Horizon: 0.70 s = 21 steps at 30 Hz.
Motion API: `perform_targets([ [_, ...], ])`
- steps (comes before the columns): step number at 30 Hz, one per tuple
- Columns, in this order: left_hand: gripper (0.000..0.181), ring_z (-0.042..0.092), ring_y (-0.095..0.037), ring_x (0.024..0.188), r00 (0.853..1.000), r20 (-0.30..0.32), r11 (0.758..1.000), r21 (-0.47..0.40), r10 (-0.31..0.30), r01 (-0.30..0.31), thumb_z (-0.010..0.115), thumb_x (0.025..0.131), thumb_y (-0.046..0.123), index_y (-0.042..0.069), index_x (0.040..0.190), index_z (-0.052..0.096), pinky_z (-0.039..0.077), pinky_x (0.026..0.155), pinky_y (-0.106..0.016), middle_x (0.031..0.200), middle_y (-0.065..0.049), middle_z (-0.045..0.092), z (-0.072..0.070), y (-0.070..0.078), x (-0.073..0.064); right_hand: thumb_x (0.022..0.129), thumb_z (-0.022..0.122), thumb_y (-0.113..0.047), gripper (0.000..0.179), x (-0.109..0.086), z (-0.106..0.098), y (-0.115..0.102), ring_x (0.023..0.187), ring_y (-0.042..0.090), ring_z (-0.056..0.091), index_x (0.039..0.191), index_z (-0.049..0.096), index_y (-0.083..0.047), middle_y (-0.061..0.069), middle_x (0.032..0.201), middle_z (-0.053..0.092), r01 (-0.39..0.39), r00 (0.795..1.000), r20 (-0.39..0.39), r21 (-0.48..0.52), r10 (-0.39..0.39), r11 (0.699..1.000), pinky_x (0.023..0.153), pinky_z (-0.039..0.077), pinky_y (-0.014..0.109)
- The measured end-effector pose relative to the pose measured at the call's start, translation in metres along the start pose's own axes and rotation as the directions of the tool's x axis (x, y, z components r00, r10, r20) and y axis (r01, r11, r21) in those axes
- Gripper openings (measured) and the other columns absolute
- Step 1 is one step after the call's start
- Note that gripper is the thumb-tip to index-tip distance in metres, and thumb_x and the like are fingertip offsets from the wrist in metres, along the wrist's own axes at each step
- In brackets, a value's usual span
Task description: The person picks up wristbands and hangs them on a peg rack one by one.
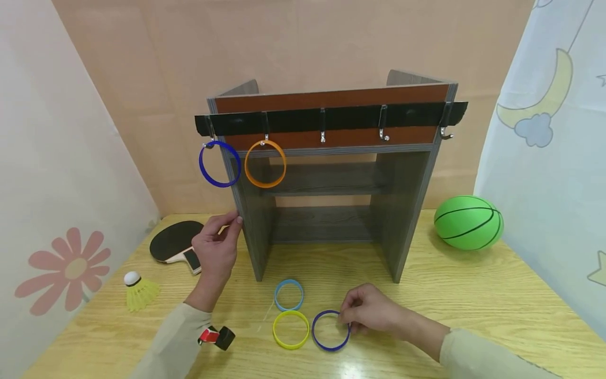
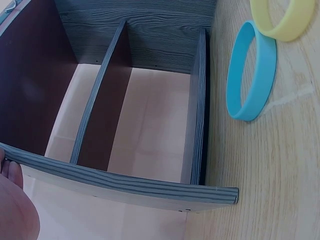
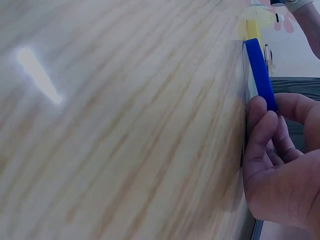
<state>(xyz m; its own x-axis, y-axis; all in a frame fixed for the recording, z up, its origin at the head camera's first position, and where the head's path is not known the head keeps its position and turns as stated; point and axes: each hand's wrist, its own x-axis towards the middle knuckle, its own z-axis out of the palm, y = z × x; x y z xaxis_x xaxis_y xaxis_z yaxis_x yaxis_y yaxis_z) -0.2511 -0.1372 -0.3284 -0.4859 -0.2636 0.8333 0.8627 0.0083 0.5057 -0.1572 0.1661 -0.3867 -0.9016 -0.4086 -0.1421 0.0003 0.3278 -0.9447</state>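
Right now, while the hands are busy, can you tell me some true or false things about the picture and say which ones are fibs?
1. The right hand pinches a dark blue ring. True.
2. Someone is holding the paddle. False: the left hand holds the side of the grey shelf.
3. An orange ring hangs from a hook. True.
4. A ball sits left of the shelf. False: the green ball is on its right.
5. The yellow ring lies on the table. True.
6. Every hook has a ring. False: three hooks are bare.
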Motion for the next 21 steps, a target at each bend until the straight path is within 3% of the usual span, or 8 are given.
perform_targets([
  [4, 0.013, 0.062, -0.015, 0.08, 1.0, 0.001, 1.0, 0.001, 0.0, 0.0, 0.066, 0.078, -0.018, -0.018, 0.091, 0.066, 0.056, 0.073, -0.025, 0.082, -0.012, 0.066, 0.0, 0.0, 0.0, 0.081, 0.072, -0.009, 0.014, -0.001, -0.004, 0.001, 0.055, 0.016, 0.059, 0.08, 0.062, 0.002, 0.009, 0.067, 0.062, 0.003, 0.999, 0.045, 0.069, -0.006, 0.998, 0.047, 0.045, 0.02],
  [11, 0.013, 0.062, -0.015, 0.081, 1.0, -0.002, 1.0, -0.001, 0.002, -0.002, 0.066, 0.078, -0.018, -0.018, 0.091, 0.066, 0.056, 0.074, -0.026, 0.083, -0.013, 0.066, 0.001, 0.001, 0.001, 0.079, 0.07, -0.001, 0.014, -0.003, -0.014, 0.002, 0.062, 0.02, 0.062, 0.082, 0.061, 0.008, 0.012, 0.072, 0.062, 0.024, 0.994, 0.104, 0.144, -0.04, 0.989, 0.057, 0.056, 0.028],
  [16, 0.013, 0.062, -0.015, 0.081, 1.0, -0.002, 1.0, -0.001, 0.001, -0.001, 0.066, 0.078, -0.018, -0.018, 0.091, 0.066, 0.056, 0.074, -0.026, 0.083, -0.014, 0.065, 0.001, 0.002, 0.001, 0.076, 0.071, 0.001, 0.015, -0.005, -0.022, 0.002, 0.071, 0.026, 0.064, 0.081, 0.059, 0.01, 0.012, 0.076, 0.061, 0.036, 0.994, 0.101, 0.143, -0.051, 0.989, 0.064, 0.058, 0.037],
  [21, 0.014, 0.062, -0.015, 0.081, 1.0, -0.004, 1.0, -0.015, -0.007, 0.007, 0.066, 0.078, -0.018, -0.019, 0.092, 0.065, 0.056, 0.075, -0.027, 0.083, -0.01, 0.066, 0.001, 0.002, 0.0, 0.074, 0.073, 0.0, 0.017, -0.007, -0.028, -0.003, 0.075, 0.027, 0.065, 0.079, 0.06, 0.009, 0.012, 0.078, 0.061, 0.047, 0.997, 0.046, 0.154, -0.055, 0.987, 0.069, 0.057, 0.041],
])
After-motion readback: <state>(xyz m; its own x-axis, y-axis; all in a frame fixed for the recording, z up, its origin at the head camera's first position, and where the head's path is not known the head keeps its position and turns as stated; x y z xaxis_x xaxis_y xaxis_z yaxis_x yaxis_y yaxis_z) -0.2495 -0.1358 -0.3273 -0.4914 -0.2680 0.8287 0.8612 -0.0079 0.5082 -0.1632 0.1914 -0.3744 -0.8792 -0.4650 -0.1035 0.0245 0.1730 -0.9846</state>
